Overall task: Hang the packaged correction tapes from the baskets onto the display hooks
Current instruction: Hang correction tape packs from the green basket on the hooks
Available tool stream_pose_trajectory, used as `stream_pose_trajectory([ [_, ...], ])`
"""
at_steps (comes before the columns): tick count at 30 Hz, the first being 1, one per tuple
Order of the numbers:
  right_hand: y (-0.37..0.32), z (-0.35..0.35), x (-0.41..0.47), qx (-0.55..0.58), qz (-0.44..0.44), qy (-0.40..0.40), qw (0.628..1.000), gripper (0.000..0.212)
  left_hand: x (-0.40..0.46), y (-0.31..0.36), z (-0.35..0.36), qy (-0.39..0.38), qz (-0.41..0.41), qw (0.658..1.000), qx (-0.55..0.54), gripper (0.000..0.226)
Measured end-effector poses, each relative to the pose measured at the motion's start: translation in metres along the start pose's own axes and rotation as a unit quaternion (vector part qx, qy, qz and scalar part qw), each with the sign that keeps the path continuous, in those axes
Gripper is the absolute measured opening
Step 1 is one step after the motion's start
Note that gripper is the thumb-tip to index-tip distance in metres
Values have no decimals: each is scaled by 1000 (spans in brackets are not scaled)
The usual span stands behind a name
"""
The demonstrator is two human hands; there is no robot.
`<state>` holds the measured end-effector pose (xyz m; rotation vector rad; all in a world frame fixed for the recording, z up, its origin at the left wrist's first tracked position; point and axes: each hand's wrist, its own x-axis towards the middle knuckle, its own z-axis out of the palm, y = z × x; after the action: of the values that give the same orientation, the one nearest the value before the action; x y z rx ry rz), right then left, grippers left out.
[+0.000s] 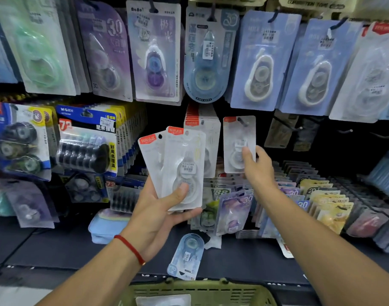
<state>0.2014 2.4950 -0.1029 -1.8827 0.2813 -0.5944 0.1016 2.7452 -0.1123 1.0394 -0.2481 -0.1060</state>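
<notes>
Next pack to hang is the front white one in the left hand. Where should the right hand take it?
Pinch the front white pack by its flat upper right edge, beside the red label, coming from the right. The left hand covers its bottom, and the bubble bulges mid-card.

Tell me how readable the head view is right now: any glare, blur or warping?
Head view: wide-angle bending at the edges; upper hanging packs soft and blurred; glare whitens the pack at the right hand; packs in the left hand sharper, price sticker visible; hook bay behind is dark.
</notes>
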Motion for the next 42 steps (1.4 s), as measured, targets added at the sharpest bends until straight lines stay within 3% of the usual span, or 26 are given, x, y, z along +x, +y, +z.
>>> stream_pose_trajectory([
  [6,1,15,57,-45,70,17,996,49,7,-9,0,-21,-7,1000,-15,61],
  [9,-8,4,37,-29,18,84,996,27,7,-11,1,-26,3,1000,6,62],
  [11,-16,-7,4,62,-40,18,997,13,5,-11,3,-29,5,1000,6,63],
  [15,-23,-22,-74,109,-93,-232,962,36,1,-11,10,-35,-4,999,-8,61],
  [18,-20,-26,-111,124,-98,-308,938,32,-5,-14,18,-49,-16,999,2,60],
  [21,-16,-31,-121,175,-87,-270,943,26,-9,-15,19,-50,-20,998,11,59],
  [24,-13,-43,-109,218,-15,-175,960,21,-12,-10,20,-16,-18,999,34,57],
  [27,-13,-57,-87,174,-36,-95,979,16,-11,-6,15,25,-12,998,58,54],
  [32,-13,-60,-65,138,-83,-84,983,12,-11,-2,16,53,-12,996,64,49],
  [39,-13,-52,-53,179,-62,-83,978,16,-8,-1,11,82,-20,995,47,42],
  [42,-6,-42,-47,166,-50,-48,984,20,-5,0,10,85,-10,995,50,42],
])
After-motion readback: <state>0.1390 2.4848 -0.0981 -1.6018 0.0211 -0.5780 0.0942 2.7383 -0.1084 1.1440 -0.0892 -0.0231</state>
